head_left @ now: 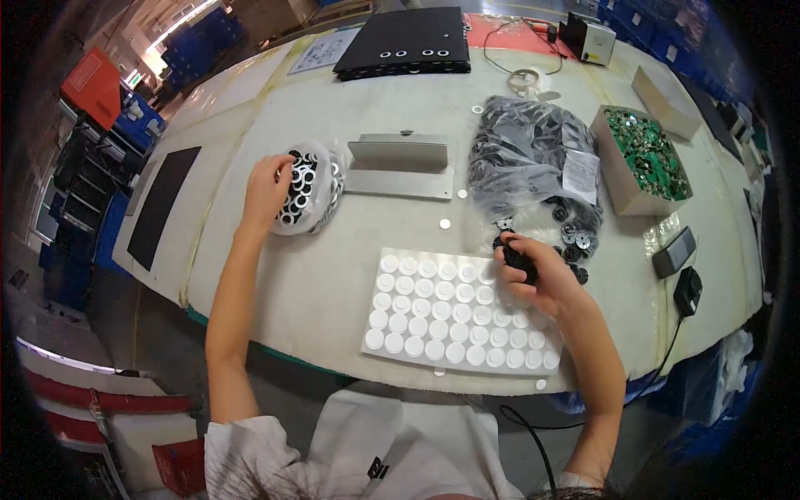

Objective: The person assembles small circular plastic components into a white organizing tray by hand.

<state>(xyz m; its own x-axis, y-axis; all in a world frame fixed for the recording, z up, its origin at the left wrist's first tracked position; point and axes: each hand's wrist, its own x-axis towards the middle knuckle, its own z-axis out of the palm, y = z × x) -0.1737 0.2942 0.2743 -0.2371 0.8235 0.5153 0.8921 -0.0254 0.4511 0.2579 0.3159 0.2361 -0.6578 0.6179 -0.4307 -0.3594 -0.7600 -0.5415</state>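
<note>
The right hand (550, 278) clamps black parts (518, 262); left hand (267, 192) touches bagged rings (306, 185), grip I cannot tell.

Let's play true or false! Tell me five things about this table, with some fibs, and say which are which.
1. The left hand is at the bag of rings. True.
2. The right hand holds a banana. False: it holds something black.
3. White discs sit in rows on the white tray. True.
4. The box of green pieces is left of the bag of black parts. False: it is to the right.
5. The grey metal piece lies on the big black folder. False: it is on the table, between the two bags.
</note>
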